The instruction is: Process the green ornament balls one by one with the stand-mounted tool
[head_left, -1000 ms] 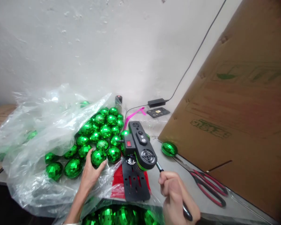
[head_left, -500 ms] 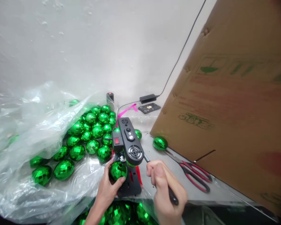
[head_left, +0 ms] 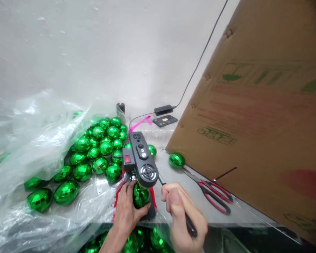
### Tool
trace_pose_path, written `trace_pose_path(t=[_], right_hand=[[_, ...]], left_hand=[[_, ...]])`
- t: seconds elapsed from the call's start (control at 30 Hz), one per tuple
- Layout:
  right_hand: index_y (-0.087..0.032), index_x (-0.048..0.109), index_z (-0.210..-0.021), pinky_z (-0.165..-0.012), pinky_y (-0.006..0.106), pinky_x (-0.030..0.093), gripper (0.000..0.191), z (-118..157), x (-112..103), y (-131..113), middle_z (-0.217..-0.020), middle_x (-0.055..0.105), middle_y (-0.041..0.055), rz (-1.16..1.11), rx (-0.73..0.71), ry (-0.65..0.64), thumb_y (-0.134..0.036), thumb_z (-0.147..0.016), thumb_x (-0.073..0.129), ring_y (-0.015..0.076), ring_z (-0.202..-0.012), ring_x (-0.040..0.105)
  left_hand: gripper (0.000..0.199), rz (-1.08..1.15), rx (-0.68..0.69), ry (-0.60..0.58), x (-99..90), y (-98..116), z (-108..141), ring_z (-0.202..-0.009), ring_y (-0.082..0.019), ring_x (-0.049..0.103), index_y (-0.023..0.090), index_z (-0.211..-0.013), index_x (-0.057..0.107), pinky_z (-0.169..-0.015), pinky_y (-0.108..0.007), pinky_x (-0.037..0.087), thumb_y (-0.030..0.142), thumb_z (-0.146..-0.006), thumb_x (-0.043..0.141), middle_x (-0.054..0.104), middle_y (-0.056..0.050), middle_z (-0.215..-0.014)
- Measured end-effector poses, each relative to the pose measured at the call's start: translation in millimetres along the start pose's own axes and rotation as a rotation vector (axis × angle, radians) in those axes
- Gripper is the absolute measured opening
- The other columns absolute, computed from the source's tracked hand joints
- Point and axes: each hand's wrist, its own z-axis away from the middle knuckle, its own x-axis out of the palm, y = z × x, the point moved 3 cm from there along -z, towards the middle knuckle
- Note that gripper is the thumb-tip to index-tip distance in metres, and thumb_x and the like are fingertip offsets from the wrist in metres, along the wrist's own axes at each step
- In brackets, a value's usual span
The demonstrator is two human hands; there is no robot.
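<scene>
My left hand (head_left: 127,210) curves its fingers and thumb around a shiny green faceted ball (head_left: 141,197), which sits under the round head of a small black press machine (head_left: 144,160). The top of the ball is hidden by that head. A red switch (head_left: 127,159) shows on the machine's left side. My right hand (head_left: 184,212) is wrapped round the black-gripped lever (head_left: 191,225) on the machine's right. Part of the machine's black base (head_left: 150,212) is visible below the ball.
Many green balls (head_left: 105,147) lie on clear plastic sheeting (head_left: 28,140) to the left, with more below the table edge. Red-handled scissors (head_left: 216,195) and one green ball (head_left: 177,160) lie by a large cardboard box (head_left: 252,105). A power adapter (head_left: 163,110) and phone (head_left: 165,121) lie behind.
My left hand has moved the green ball right, from the machine's front left to under its head. My right hand stays on the lever. The whole view has shifted slightly.
</scene>
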Motion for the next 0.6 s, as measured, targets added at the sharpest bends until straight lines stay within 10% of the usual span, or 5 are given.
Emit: trace_pose_path(t=[0.6], right_hand=[[-0.022, 0.06, -0.083, -0.058, 0.029, 0.041, 0.039, 6.9, 0.6, 0.8, -0.073, 0.06, -0.001, -0.005, 0.027, 0.057, -0.013, -0.119, 0.049, 0.0125, -0.062, 0.058]], left_hand=[[0.088, 0.372, -0.111, -0.246, 10.2, -15.9, -2.7, -0.139, -0.044, 0.076, 0.02, -0.15, 0.065, -0.124, -0.068, 0.057, 0.033, -0.069, 0.095, 0.077, -0.02, -0.15]])
